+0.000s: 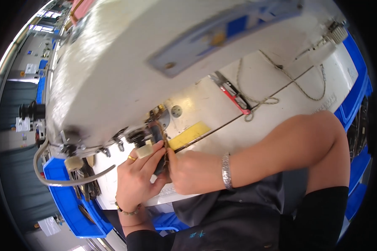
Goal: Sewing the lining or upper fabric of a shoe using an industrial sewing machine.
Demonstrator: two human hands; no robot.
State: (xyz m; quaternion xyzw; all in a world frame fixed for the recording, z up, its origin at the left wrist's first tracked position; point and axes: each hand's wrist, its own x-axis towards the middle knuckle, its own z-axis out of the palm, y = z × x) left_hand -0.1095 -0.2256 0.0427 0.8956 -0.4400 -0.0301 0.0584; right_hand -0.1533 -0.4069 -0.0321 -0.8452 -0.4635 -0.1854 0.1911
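A narrow dark piece with a brown edge [156,130], perhaps leather, lies on the sewing machine bed and runs up to the stitching area. My left hand [138,178], with a ring and a beaded bracelet, presses its fingers together on the left side of this piece. From the right, my right hand [192,171] closes on the other edge, a silver bracelet at its wrist. Its fingertips are partly hidden. Over both hands looms the white sewing machine head [113,83], which hides the needle.
Red-handled thread snips [234,98] lie on the white table beside a looped cord [299,85]. A yellow strip [190,134] is on the bed right of the piece. A blue bin [67,205] with dark pieces stands at left; more blue bins [356,113] line the right.
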